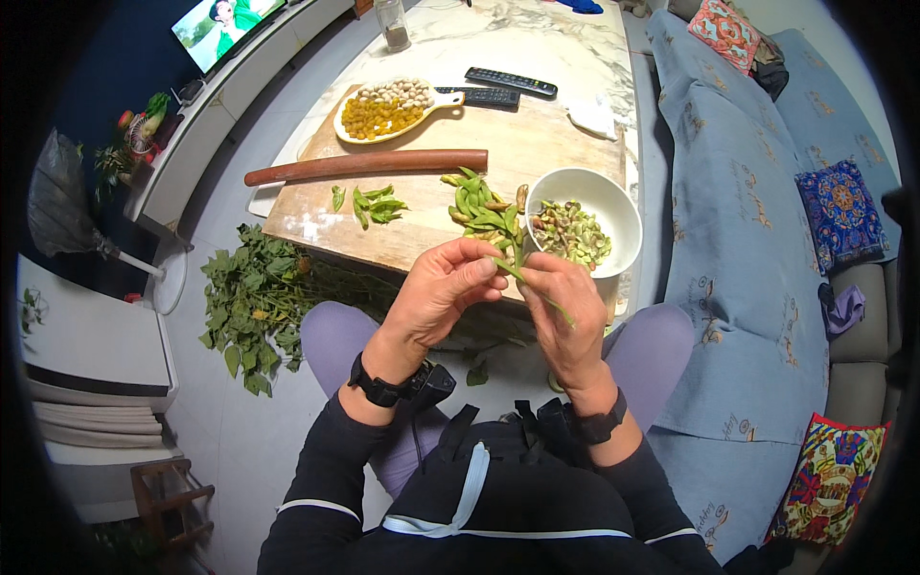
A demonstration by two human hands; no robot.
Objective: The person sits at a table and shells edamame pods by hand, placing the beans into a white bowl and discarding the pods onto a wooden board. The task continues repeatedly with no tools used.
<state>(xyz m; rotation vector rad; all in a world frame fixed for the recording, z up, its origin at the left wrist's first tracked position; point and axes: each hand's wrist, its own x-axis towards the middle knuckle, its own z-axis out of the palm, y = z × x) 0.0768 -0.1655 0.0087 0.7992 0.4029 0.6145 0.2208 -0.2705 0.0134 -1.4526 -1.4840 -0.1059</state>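
Note:
Between my two hands is a slim green bean pod [540, 293], held over the front edge of a wooden board [424, 244]. My left hand [454, 282] pinches its upper end between thumb and fingers. Lower down, my right hand [568, 305] grips the same pod. Just beyond my fingers lies a pile of green and yellowish bean pods [478, 205]. A white bowl [624, 215] stands right of the pile, holding shelled beans [575, 233] in green and purplish tones. To the left on the board sits a small heap of flat green pods [377, 206].
A wooden rolling pin [366, 167] lies across the board. Behind it are a divided dish [449, 100] of raisins and pale nuts, two remote controls [510, 82] and a white tissue [593, 118]. Leafy cut plants [251, 302] lie on the floor at left. A covered sofa [740, 215] runs along the right.

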